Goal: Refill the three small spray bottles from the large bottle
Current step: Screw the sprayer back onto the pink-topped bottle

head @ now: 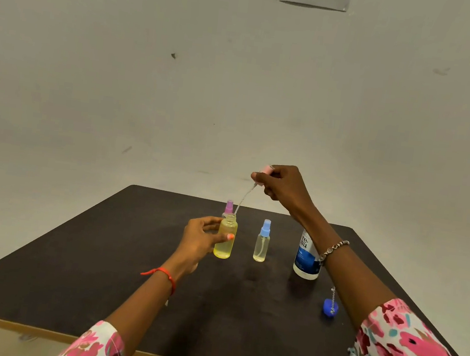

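holding the yellow bottle (225, 241) in your left hand (201, 240), you have thumb and fingers curled round its middle while it appears to stand on the dark table (97, 279), neck open and liquid up near the shoulder. your right hand (284, 188) is raised above and to the right of it, fingertips pinched on the pink spray cap (264, 173). the cap's thin clear tube (244, 198) slants down toward the open mouth; whether its tip is inside the neck is too fine to tell.

treat this bottle as light and top-heavy in feel. it looks like thin plastic, so a hard squeeze with the cap off could push liquid over the rim. a gentle hold round the middle, as you have it, seems right. the cap is small and may be slick if wet, and the tube looks bendy, so guide it by the collar, not by the tube.

the purple-capped bottle (229, 207) stands just behind the yellow one, and the blue-capped bottle (261, 244) stands apart to its right, nearly empty. the large bottle (305, 257) stands further right, partly hidden by your right forearm. it should be the heaviest thing here, with a smooth label, so take it round the body with the whole hand. a small blue piece (330, 307) lies near your right sleeve
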`<state>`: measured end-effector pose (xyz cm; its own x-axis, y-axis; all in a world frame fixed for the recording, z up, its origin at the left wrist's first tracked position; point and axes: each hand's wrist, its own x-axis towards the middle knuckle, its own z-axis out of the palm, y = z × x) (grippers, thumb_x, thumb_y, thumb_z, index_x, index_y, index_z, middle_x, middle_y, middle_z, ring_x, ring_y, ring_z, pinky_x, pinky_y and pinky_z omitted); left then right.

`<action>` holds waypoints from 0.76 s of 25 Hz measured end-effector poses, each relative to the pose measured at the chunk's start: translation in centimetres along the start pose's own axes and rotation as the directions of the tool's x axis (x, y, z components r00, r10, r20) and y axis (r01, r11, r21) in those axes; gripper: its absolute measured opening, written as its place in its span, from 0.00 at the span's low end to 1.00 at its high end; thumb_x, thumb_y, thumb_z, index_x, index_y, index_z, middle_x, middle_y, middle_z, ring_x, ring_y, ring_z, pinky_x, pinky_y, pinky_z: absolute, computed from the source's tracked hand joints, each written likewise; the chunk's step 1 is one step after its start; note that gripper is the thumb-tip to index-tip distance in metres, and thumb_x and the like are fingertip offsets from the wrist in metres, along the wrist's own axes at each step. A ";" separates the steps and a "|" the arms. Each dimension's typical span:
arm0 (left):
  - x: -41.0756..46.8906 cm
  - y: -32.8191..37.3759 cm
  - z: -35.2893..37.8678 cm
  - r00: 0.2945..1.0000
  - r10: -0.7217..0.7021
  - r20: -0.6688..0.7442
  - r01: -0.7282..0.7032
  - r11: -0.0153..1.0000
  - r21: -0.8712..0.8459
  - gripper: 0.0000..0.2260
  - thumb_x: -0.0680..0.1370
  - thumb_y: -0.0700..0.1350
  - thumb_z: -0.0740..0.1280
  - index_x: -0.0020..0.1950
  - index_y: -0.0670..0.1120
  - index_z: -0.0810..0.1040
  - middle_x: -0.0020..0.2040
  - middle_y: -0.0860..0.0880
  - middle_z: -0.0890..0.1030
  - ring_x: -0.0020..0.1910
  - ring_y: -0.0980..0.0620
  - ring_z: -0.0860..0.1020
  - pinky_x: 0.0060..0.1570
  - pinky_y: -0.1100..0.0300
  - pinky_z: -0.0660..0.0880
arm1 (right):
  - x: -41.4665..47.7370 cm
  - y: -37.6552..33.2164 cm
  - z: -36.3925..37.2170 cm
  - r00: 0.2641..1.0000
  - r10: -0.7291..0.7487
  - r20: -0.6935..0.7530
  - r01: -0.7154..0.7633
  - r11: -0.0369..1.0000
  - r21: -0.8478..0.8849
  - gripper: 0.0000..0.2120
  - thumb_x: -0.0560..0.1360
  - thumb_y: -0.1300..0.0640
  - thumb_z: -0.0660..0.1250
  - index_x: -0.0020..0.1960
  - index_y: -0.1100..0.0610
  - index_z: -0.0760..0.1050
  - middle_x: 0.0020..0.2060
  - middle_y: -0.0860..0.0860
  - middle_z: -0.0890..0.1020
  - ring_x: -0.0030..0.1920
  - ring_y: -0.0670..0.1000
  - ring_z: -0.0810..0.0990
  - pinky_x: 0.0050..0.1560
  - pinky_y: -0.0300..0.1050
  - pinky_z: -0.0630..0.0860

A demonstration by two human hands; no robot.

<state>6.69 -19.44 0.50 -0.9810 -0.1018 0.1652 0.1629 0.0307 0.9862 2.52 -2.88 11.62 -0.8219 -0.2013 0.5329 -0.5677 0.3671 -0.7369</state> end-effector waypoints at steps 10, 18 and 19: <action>-0.4 1.1 0.5 0.999 0.016 0.029 -0.016 1.000 -0.001 0.22 0.68 0.37 0.73 0.60 0.42 0.75 0.57 0.43 0.79 0.55 0.45 0.78 0.51 0.45 0.79 | -1.0 1.3 2.0 0.923 0.042 0.382 0.056 0.969 -0.242 0.09 0.67 0.53 0.74 0.36 0.59 0.80 0.29 0.54 0.79 0.27 0.46 0.75 0.29 0.34 0.72; -0.6 1.3 0.7 0.999 0.054 -0.001 -0.054 0.999 0.000 0.20 0.68 0.37 0.74 0.59 0.42 0.76 0.54 0.44 0.80 0.53 0.46 0.79 0.49 0.48 0.79 | -1.4 2.6 4.1 0.979 -0.017 0.205 0.089 0.933 -0.348 0.24 0.66 0.44 0.72 0.25 0.58 0.65 0.20 0.50 0.65 0.23 0.46 0.62 0.26 0.39 0.61; -0.7 1.3 0.7 0.999 0.050 -0.006 -0.050 0.999 -0.001 0.20 0.67 0.37 0.74 0.59 0.41 0.76 0.54 0.43 0.80 0.53 0.46 0.79 0.50 0.47 0.79 | -1.6 2.6 4.2 0.978 -0.009 0.208 0.086 0.926 -0.368 0.25 0.66 0.42 0.72 0.24 0.57 0.64 0.20 0.50 0.64 0.23 0.46 0.61 0.27 0.39 0.60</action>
<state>7.53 -18.60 1.66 -0.9710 -0.1059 0.2144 0.2119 0.0344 0.9767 2.11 -5.43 7.11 -0.8088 -0.3886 0.4414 -0.5792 0.6564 -0.4833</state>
